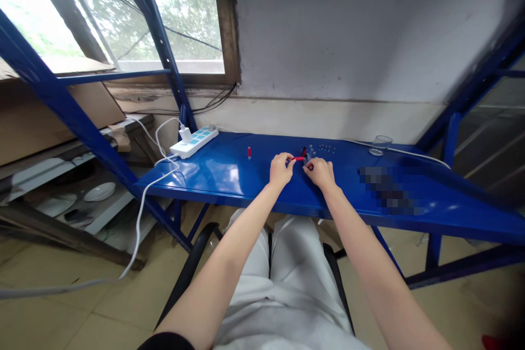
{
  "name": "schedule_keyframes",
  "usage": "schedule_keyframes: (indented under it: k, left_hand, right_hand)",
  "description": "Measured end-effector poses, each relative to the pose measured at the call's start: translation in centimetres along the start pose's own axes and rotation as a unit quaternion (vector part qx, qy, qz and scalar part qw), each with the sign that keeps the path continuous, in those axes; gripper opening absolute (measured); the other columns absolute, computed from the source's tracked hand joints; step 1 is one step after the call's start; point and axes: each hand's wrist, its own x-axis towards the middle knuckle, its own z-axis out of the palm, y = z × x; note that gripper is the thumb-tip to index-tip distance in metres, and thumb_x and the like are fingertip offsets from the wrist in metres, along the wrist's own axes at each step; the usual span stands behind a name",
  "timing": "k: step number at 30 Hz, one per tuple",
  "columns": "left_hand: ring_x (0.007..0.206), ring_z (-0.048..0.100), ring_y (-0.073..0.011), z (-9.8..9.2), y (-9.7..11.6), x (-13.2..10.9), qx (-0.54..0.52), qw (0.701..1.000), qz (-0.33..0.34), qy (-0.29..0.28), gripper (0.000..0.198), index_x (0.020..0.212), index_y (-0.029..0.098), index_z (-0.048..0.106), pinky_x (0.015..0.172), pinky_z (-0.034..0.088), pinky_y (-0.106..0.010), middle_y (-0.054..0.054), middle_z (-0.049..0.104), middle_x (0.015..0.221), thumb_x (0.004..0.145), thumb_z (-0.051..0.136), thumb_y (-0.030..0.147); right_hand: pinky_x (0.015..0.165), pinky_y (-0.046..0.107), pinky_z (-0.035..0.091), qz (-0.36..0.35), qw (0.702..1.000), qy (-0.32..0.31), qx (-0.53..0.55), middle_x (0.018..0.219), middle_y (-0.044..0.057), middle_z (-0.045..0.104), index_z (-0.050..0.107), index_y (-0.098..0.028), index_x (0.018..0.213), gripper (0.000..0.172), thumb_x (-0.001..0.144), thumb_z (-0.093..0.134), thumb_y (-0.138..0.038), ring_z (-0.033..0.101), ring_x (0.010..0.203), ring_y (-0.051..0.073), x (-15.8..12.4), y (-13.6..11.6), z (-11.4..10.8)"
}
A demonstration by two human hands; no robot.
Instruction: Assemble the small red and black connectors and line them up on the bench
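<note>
Both of my hands rest on the blue metal table [229, 175], close together at its middle. My left hand [281, 169] is closed in a pinch on a small red stick-like piece [299, 158] that points right. My right hand [319, 171] is closed too, its fingertips at the red piece's far end; what it holds is too small to name. A small dark upright part [304, 151] stands just behind the fingertips. A separate little red cap-like piece [249, 152] stands on the table to the left. Several tiny pale pieces [324, 148] lie behind my right hand.
A white power strip [194, 141] with a plugged charger and white cable sits at the table's back left. A glass cup [380, 145] stands at the back right. Blue rack posts [159, 38] frame both sides. Shelves with dishes [98, 192] are at the left. I sit on a black chair [197, 262].
</note>
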Motion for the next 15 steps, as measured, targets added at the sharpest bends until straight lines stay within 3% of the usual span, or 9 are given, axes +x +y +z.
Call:
schedule_keyframes:
  k: [15]
  left_hand:
    - [0.077,0.054,-0.0141,0.22,-0.14,-0.05,-0.017,1.000,0.001,0.003,0.008,0.087,0.018,0.058,0.076,0.044,-0.028,-0.004,0.062,0.085,0.083,0.051,0.020]
  right_hand:
    - [0.066,0.031,0.024,-0.025,1.000,-0.012,0.011,0.076,0.004,0.061,0.053,-0.019,0.066,0.013,0.077,0.051,-0.026,0.051,0.077,0.018,-0.01,-0.08,0.02]
